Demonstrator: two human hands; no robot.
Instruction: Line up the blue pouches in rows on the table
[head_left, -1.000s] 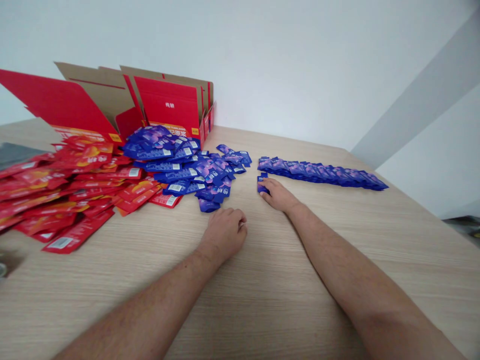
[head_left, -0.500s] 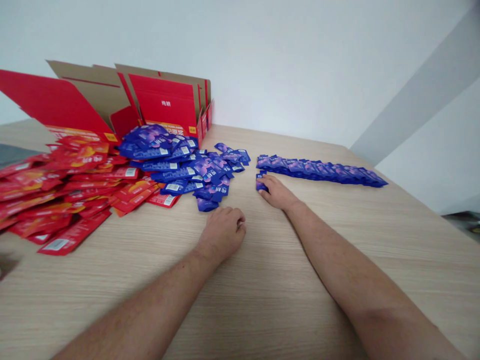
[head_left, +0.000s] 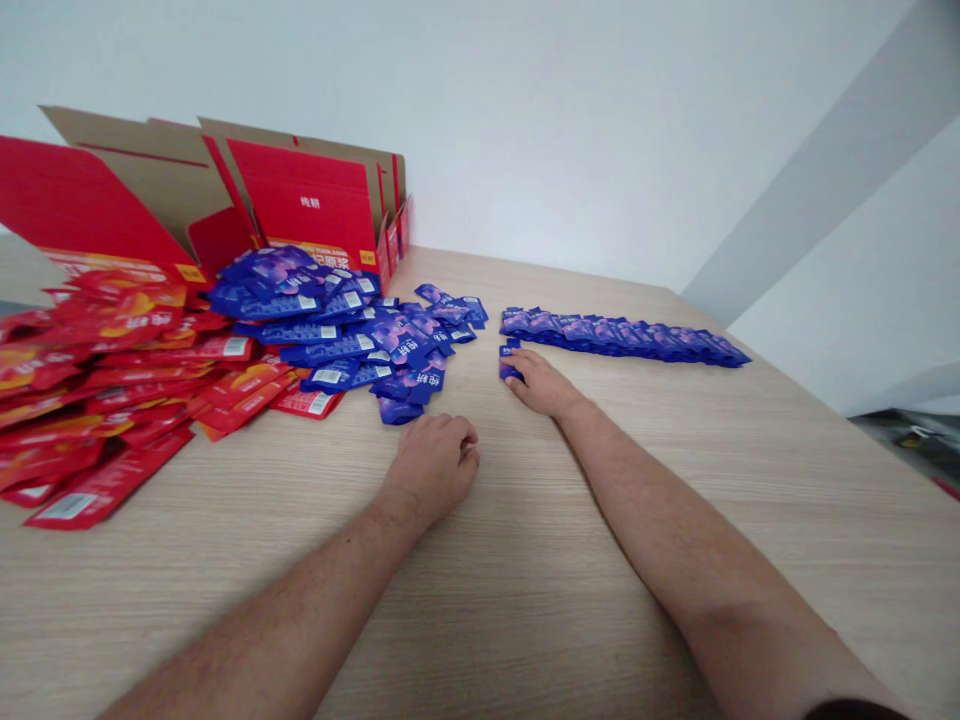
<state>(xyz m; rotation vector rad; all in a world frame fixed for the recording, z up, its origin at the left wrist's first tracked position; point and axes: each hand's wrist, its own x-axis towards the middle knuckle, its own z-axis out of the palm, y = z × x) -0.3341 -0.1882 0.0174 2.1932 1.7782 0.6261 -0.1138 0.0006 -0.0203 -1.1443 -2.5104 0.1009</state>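
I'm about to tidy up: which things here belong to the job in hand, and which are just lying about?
Seemingly in the job:
single blue sachet under the right hand
overlapping row of blue sachets
loose blue sachet pile

Apparently lying about:
red sachets
open red cardboard boxes

We see a smooth, matt, wood-grained tabletop [head_left: 480, 610]. Toward its left edge lie glossy red sachets [head_left: 142, 325] of foil-like plastic, beside shiny blue plastic sachets [head_left: 341, 345]. Near its far edge, the red boxes [head_left: 322, 225] look like smooth card, matt brown on their inner faces.
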